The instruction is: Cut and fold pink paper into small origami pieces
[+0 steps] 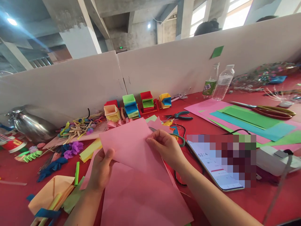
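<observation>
A person's two bare hands hold a pink paper sheet (128, 141) above the far end of a larger pink sheet (145, 201), at the near side of a red desk (14, 194). The left hand (100, 169) is nearly closed, gripping the held sheet's left corner with the thumb on top. The right hand (166, 149) is partly curled, pinching its right edge between thumb and forefinger.

To the right of the larger pink sheet lies a lit smartphone (207, 163), partly pixelated. To its left are folded peach paper (47, 191) and, farther off, purple flowers (74, 149). Beyond it stand colourful paper boxes (130, 106), with dark-handled pliers (185, 118) just right of them. Well beyond it to the right are a clear plastic bottle (223, 83) and scissors (270, 111) resting on coloured paper; well beyond it to the left is a shiny metal jug (35, 124).
</observation>
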A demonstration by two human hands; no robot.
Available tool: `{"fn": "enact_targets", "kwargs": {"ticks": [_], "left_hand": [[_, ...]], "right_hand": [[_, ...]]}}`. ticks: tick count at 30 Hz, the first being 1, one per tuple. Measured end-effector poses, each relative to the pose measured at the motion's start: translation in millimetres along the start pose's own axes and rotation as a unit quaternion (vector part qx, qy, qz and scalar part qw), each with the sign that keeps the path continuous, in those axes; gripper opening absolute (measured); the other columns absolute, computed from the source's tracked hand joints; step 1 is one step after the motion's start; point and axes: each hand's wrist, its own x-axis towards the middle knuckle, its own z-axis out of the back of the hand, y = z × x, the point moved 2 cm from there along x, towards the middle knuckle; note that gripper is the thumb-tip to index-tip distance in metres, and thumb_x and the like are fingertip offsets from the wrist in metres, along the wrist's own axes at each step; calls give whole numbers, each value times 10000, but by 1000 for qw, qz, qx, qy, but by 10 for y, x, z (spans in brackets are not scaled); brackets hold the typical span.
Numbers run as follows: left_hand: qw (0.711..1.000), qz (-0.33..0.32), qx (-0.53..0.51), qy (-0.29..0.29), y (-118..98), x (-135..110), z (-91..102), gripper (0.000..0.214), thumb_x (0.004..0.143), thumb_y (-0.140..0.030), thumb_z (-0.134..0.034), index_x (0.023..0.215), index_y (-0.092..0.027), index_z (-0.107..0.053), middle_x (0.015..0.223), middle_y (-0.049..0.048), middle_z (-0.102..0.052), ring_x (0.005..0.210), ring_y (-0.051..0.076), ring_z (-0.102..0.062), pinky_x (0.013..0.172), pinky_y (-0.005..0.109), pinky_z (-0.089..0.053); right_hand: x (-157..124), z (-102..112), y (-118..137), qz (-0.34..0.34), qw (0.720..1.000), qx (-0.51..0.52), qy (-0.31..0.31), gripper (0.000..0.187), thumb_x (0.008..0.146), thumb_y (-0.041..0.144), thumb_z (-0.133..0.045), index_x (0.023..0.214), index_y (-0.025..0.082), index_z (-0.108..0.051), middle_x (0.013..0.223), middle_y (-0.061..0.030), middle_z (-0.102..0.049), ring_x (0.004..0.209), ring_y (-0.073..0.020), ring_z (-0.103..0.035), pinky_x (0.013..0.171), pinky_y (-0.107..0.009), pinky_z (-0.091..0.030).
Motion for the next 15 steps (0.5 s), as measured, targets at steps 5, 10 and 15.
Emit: {"fn": "enact_targets", "kwargs": {"ticks": [5,10,15], "left_hand": [[992,75,-69,76,78,-151,-226,504,707,-337,-704,1175,-202,-571,1065,93,-670,1084,261,-570,881,349,-488],[988,57,-144,17,70,-192,-370,447,816,-260,-591,1253,-274,-495,1193,48,-613,1130,219,-541,948,354,-446],[975,57,-193,-92,8,-85,-275,369,847,-262,-545,1216,-246,-537,1178,49,-622,1060,201,-586,900,340,-483]], "right_hand": [[-14,-30,-32,15,1000,-8,7,258,727,413,-622,691,191,-494,653,28,-559,558,-87,-478,507,-220,-368],[-34,-120,-109,6,999,47,9,384,733,405,-633,1016,205,-467,699,38,-548,583,-94,-498,535,-228,-390],[-58,-253,-269,-50,993,41,95,525,719,421,-653,1139,192,-436,894,-37,-576,741,-137,-553,594,-251,-430]]}}
